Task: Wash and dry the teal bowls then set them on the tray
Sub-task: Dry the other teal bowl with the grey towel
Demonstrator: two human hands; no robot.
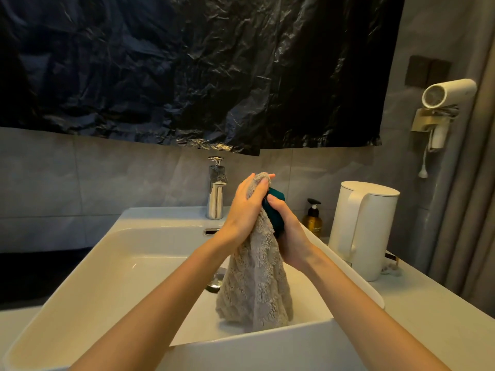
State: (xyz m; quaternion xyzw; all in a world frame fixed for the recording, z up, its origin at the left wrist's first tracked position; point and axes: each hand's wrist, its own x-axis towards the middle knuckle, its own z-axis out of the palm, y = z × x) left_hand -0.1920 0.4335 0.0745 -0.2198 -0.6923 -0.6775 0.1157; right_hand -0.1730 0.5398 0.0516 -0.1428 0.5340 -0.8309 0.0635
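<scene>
A teal bowl (276, 210) is held on edge above the white sink (120, 263), mostly hidden between my hands. My right hand (288, 231) grips the bowl from the right, thumb curled over its rim. My left hand (246, 207) presses a fluffy beige towel (254, 285) against the bowl's left face, fingers wrapped over the towel's top. The rest of the towel hangs down into the basin. No tray is in view.
A chrome faucet (216, 194) stands at the back of the sink. A brown pump bottle (312, 219) and a white kettle (361, 228) sit on the counter to the right. A hair dryer (444, 97) hangs on the right wall. Black plastic sheeting (187, 70) covers the mirror area.
</scene>
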